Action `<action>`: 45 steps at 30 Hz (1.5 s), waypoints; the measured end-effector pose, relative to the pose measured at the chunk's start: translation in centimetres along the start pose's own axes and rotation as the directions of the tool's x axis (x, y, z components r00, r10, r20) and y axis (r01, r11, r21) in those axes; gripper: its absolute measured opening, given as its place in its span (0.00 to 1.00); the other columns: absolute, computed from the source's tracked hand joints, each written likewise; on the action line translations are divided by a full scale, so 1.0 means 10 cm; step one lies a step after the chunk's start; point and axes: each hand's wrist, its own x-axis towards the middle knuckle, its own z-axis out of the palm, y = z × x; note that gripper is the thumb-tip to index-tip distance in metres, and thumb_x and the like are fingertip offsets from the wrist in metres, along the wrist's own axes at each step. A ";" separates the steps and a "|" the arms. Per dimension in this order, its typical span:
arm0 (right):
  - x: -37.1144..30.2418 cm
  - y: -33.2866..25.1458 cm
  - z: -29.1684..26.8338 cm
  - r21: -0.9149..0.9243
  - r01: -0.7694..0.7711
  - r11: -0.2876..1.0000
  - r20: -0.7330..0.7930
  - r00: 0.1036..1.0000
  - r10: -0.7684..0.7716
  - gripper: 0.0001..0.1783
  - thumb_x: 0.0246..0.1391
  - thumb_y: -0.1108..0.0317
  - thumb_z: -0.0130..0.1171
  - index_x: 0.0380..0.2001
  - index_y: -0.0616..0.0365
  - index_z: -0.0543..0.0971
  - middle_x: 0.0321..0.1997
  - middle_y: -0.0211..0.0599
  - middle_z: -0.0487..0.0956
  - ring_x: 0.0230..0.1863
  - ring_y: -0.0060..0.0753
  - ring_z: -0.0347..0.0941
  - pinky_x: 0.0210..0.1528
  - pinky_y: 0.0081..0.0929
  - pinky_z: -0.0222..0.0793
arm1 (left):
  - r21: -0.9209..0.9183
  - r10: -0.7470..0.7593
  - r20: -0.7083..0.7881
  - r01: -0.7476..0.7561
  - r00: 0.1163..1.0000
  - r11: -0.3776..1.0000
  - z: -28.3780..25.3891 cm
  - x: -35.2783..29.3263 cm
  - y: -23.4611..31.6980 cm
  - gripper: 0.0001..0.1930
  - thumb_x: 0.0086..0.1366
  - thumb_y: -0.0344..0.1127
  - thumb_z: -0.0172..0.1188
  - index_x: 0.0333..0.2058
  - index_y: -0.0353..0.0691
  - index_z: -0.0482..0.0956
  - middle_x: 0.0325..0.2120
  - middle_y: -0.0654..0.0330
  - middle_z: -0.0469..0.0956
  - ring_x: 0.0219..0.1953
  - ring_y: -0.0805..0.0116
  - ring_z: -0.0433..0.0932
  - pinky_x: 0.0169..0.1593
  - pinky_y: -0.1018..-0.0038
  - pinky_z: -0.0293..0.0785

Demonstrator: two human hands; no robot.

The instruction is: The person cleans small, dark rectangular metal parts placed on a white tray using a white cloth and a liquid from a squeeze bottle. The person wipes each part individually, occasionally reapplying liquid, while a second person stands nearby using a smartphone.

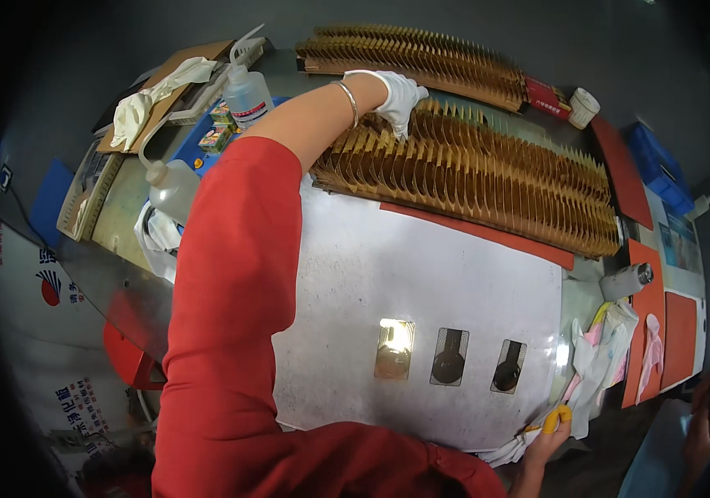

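My left hand [398,98], in a white glove, reaches over the left part of a long rack of upright gold-coloured plates [463,170]. Its visible fingers are apart, with one stretched to the right and another pointing down at the plates' top edges. My right hand [544,438] is low on the right by the table's front edge, with a yellow finger cot showing. Its fingers curl closed beside a crumpled white cloth [583,373]; what they hold is hidden. Between the arms, a shiny gold plate [394,349] and two dark-patterned plates [448,357] lie on a white sheet [347,266].
A second plate rack [413,62] stands behind, beside a red box [546,97] and a white cup [583,108]. Squeeze bottles [247,93] and a blue tray [193,141] stand left. To the right are a bottle [626,282], orange mats [680,332] and another person's hand [700,432].
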 end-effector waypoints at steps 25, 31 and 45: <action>0.09 0.08 0.01 0.122 -0.024 0.992 0.041 0.999 0.019 0.09 0.55 0.67 0.49 0.36 0.61 0.71 0.27 0.24 0.68 0.23 0.12 0.61 0.20 0.12 0.59 | -0.465 -0.075 -0.450 -0.161 0.890 0.871 1.58 -2.74 2.09 0.41 0.39 0.45 0.63 0.53 0.39 0.57 0.40 0.49 0.67 0.46 0.52 0.66 0.54 0.59 0.55; 0.08 0.04 0.04 0.152 -0.047 0.987 0.033 0.999 0.043 0.08 0.55 0.68 0.50 0.35 0.61 0.71 0.27 0.25 0.69 0.21 0.14 0.61 0.21 0.14 0.60 | -0.582 -0.193 -0.356 -0.055 0.914 0.811 1.51 -2.79 2.16 0.36 0.39 0.42 0.63 0.49 0.39 0.61 0.38 0.47 0.65 0.43 0.47 0.67 0.48 0.59 0.64; 0.05 -0.05 0.04 -0.053 -0.007 0.999 0.047 0.999 0.010 0.09 0.53 0.69 0.51 0.34 0.63 0.69 0.31 0.29 0.68 0.35 0.22 0.62 0.41 0.21 0.59 | -0.363 -0.157 -0.668 -0.134 0.727 0.922 0.45 -2.21 0.78 0.40 0.40 0.54 0.63 0.49 0.36 0.62 0.41 0.48 0.67 0.46 0.52 0.67 0.48 0.64 0.65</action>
